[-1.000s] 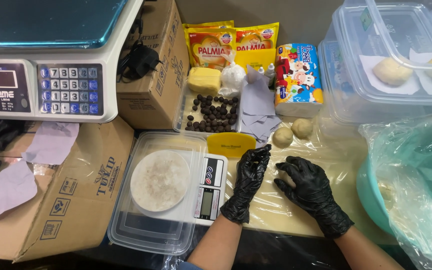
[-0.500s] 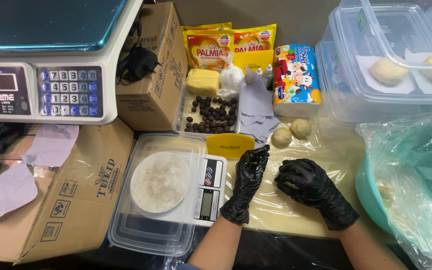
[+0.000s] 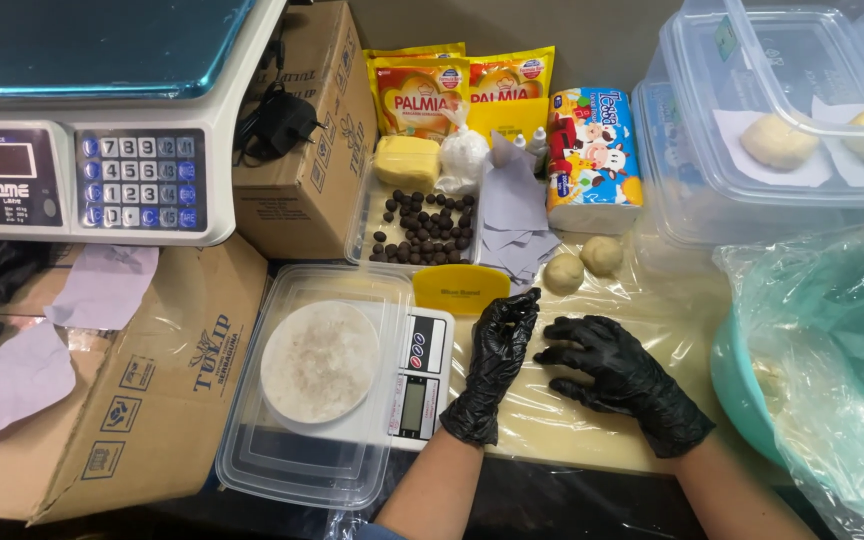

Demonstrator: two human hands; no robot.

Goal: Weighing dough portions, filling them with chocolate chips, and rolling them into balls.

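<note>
Both my hands wear black gloves and rest on a plastic-covered board. My left hand stands on its edge beside a small digital scale, fingertips near a yellow scraper. My right hand lies palm down, fingers spread, just right of the left one. Nothing shows in either hand; whatever is under the right palm is hidden. Two pale dough balls sit just beyond the hands.
A clear tub with a white disc sits on the scale. Behind are a tray of dark chocolate balls, a butter block, grey paper squares, yellow pouches and clear boxes holding dough. A bagged teal bowl is right, a large scale left.
My right hand was curled over a pale piece of dough; it has now flattened with fingers spread and the dough no longer shows. My left hand has barely moved.
</note>
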